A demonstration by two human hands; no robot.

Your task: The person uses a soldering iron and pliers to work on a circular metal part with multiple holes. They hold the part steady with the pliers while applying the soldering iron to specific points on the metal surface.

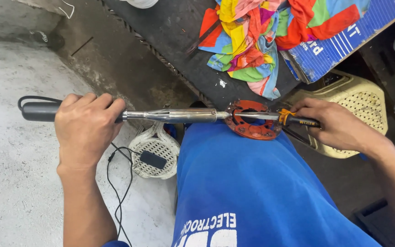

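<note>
My left hand (pixel 86 129) grips the black handle of a soldering iron (pixel 174 115), whose shiny metal barrel points right. Its tip meets an orange-red ring-shaped part (pixel 251 130) that rests on my blue-clothed knee (pixel 234 174). My right hand (pixel 337 124) holds a screwdriver (pixel 293 120) with a black and yellow handle. The screwdriver's blade lies across the ring and points left, toward the iron's tip.
A multicoloured rag (pixel 257 41) and a blue cardboard box (pixel 344 41) lie on a dark bench above. A cream plastic basket (pixel 357 103) sits under my right hand. A white fan-guard piece (pixel 155 153) and a black cord (pixel 120 183) lie on the concrete floor.
</note>
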